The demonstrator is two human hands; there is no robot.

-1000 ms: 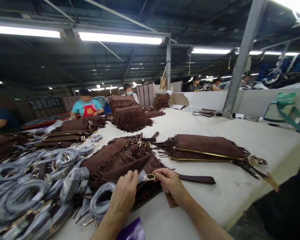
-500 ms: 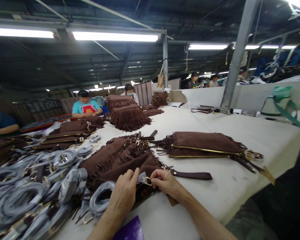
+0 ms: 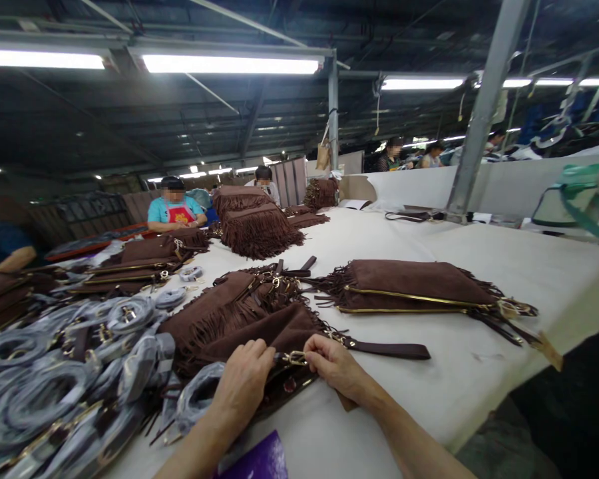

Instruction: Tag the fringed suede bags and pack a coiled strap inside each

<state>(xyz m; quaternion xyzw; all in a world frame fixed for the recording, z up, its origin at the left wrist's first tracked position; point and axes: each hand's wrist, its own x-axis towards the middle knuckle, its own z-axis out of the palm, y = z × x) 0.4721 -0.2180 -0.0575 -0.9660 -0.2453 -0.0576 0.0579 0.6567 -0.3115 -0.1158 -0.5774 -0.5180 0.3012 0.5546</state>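
A brown fringed bag (image 3: pixel 274 327) lies in front of me, its lower part partly hidden by my hands. Over its near edge, my left hand (image 3: pixel 247 374) is closed on the end of a grey plastic-wrapped strap (image 3: pixel 198 392), whose coil rests beside the wrist. A gold clasp (image 3: pixel 294 358) spans the gap between my two hands. My right hand (image 3: pixel 333 362) pinches at the clasp's right end, by the bag's hardware; what exactly the fingertips grip is hidden. Just beyond the right hand, a dark brown wrist strap (image 3: pixel 392 350) stretches out from the bag.
Wrapped straps (image 3: pixel 44 392) heap up on the left. Another fringed bag (image 3: pixel 414 286) lies to the right on the white table (image 3: pixel 479 379). Stacked bags (image 3: pixel 259 229) stand farther back. A purple item (image 3: pixel 259 459) sits at the near edge. A co-worker (image 3: pixel 174 209) sits across.
The plastic wrap that showed between my hands is now out of sight, and the gold clasp lies in plain view there. My left hand has shifted slightly left and down.
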